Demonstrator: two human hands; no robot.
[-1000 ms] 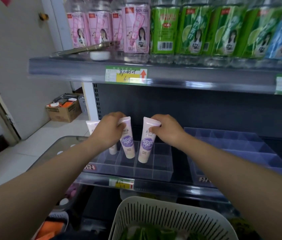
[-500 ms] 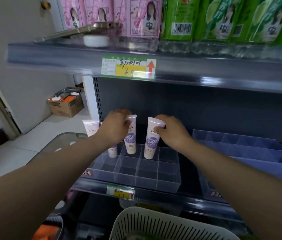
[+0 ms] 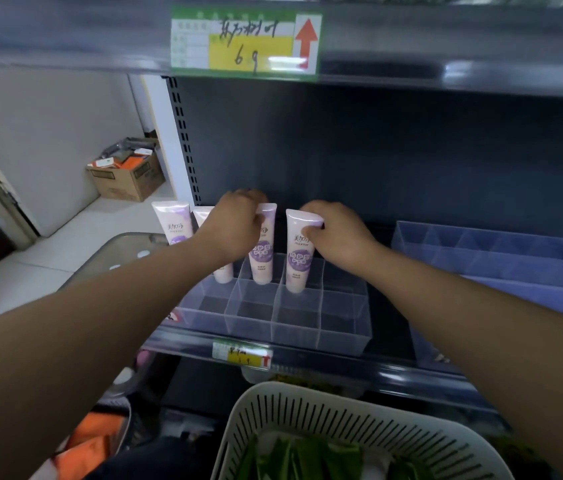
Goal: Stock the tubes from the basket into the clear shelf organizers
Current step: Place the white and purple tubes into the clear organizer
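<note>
1. The left hand [image 3: 235, 226] is pinching the flat top of a purple-labelled tube [image 3: 263, 252], with fingers curled round it. It is holding the tube upright in a back-row cell of the clear organizer [image 3: 307, 320].
2. The right hand [image 3: 340, 233] is gripping a second tube [image 3: 298, 258] by its top in the same way. This tube is standing cap-down in the neighbouring cell to the right.
3. A far-left tube [image 3: 173, 223] and a half-hidden tube [image 3: 203, 216] behind the left wrist are standing in line with that back row.
4. The organizer's front rows are showing no tubes, and a second organizer [image 3: 498, 258], further right on the shelf [image 3: 411, 372], is holding none.
5. The basket [image 3: 342, 427] is sitting below the shelf. Green items are showing inside it, but whether they are tubes cannot be told.
6. Judged progress: the task is at an early stage, with four tubes placed or nearly placed and most cells awaiting stock.
</note>
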